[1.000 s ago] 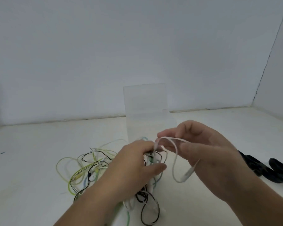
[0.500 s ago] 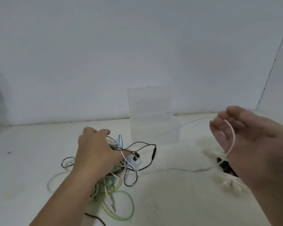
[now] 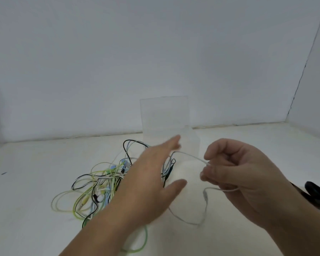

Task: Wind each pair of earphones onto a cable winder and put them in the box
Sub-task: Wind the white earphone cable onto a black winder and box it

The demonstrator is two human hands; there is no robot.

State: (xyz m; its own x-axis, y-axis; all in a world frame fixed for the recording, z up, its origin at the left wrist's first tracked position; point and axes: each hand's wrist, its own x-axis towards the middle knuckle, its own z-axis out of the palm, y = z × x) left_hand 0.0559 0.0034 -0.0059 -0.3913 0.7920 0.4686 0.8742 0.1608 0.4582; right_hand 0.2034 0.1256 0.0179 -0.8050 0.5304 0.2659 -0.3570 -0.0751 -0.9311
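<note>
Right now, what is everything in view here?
box: one, clear, lid up, at the back of the table by the wall.
tangle: one heap of earphone cables, green, black, white and blue, left of centre; the number of pairs cannot be told.
white cable: one, pulled out of the tangle toward the right, with a loop hanging below the right hand.
black items: at least two, at the right edge, partly hidden.
table: one, white.
wall: white, behind and to the right.
left hand: fingers straight, over the tangle, blurred.
right hand: pinches the white cable.
</note>
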